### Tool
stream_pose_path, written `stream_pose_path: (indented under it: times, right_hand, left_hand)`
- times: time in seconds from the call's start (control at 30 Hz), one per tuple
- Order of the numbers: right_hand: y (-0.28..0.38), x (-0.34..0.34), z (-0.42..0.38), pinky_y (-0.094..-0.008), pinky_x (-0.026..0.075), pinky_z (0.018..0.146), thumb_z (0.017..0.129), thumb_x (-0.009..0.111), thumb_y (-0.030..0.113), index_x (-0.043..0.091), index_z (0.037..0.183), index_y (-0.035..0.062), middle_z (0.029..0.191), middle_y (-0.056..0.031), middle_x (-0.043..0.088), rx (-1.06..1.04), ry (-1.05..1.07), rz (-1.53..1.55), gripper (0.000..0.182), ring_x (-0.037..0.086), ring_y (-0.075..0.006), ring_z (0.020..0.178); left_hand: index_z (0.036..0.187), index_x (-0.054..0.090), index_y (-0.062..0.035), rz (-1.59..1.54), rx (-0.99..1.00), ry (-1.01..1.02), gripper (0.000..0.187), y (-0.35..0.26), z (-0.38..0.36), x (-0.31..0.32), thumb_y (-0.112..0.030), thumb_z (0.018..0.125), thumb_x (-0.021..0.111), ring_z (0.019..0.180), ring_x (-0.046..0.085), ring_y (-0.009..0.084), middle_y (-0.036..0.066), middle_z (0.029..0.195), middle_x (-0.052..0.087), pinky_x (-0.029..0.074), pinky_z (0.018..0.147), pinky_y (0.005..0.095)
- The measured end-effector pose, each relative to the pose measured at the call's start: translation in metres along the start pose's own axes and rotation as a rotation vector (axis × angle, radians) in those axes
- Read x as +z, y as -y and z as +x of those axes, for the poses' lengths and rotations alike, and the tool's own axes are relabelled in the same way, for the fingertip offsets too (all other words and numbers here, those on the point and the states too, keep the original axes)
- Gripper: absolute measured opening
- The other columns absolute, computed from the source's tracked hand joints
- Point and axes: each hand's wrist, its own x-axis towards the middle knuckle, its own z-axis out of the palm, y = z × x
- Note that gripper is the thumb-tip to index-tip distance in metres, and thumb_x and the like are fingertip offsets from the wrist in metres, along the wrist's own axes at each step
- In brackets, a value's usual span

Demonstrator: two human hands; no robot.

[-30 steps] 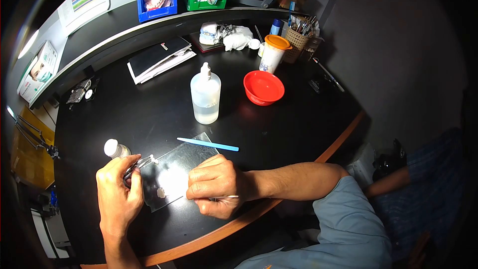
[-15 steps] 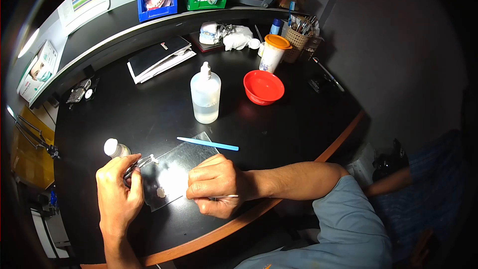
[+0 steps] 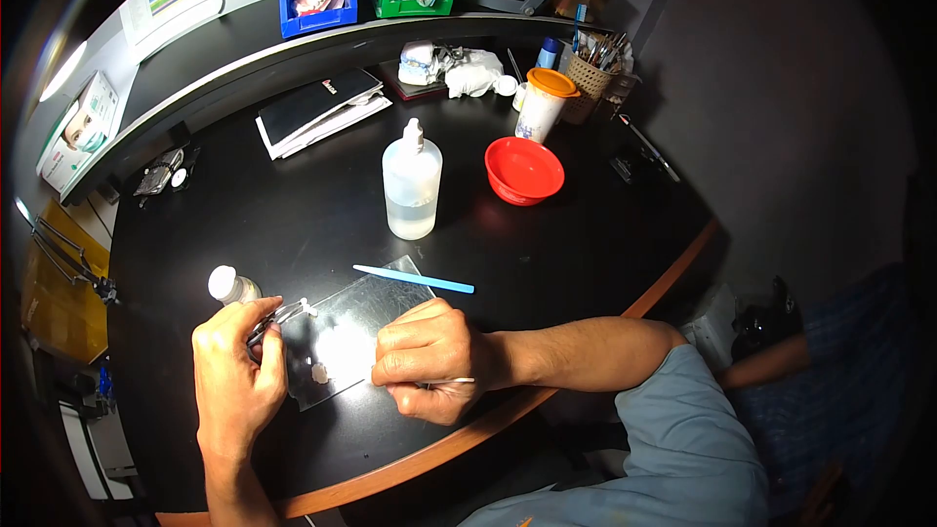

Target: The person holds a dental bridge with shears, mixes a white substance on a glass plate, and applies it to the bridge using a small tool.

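Tweezers (image 3: 278, 321) and small white piece (image 3: 308, 308) by the glass slab (image 3: 357, 309)

Left of the slab, the left hand (image 3: 239, 366) grips the tweezers, dark, slim metal, surely stiff, which I'd hold mid-length. At their tips, by the slab's left edge, sits the white piece: probably light and brittle, best nipped gently. A pale, ragged dab (image 3: 319, 374) on the slab's near left looks soft. Across its far end lies a blue spatula (image 3: 415, 279), likely light. Right of the slab's glare, the right hand (image 3: 427, 361) pinches a thin tool (image 3: 457, 381), white-ended; I can't see its tip.
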Motion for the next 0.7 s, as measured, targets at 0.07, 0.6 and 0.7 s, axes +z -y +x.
stream_pose_path:
  times: [0.07,0.6,0.7]
  right_hand:
    - [0.0002,-0.0003,0.0012,-0.036,0.051,0.052,0.07,0.061,-0.005,0.068,0.085,-0.0024,0.074,-0.0095,0.062,-0.003,-0.001,0.002,0.017,0.062,-0.0239,0.058]
    - [0.0003,-0.0006,0.0007,-0.0362,0.051,0.052,0.07,0.062,-0.004,0.068,0.086,-0.0031,0.074,-0.0102,0.062,0.001,0.016,-0.005,0.016,0.063,-0.0245,0.058]
    - [-0.0001,-0.0001,-0.0001,-0.0363,0.051,0.052,0.07,0.062,-0.004,0.069,0.085,-0.0031,0.074,-0.0103,0.062,0.003,0.017,-0.007,0.016,0.063,-0.0246,0.058]
  left_hand:
    - [0.106,0.077,0.0072,-0.001,-0.002,0.002,0.022,0.0,0.0002,-0.0001,0.005,0.086,0.066,0.061,0.068,0.025,0.018,0.082,0.073,0.053,0.059,0.0335]
    - [0.106,0.077,0.0072,-0.006,-0.003,0.001,0.021,-0.0012,0.0008,-0.0008,0.005,0.087,0.067,0.061,0.068,0.0236,0.018,0.082,0.073,0.053,0.057,0.0323]
    - [0.106,0.077,0.007,-0.01,0.0,-0.004,0.022,-0.0001,0.0005,-0.0001,0.006,0.087,0.067,0.061,0.068,0.0237,0.017,0.081,0.073,0.053,0.058,0.0325]
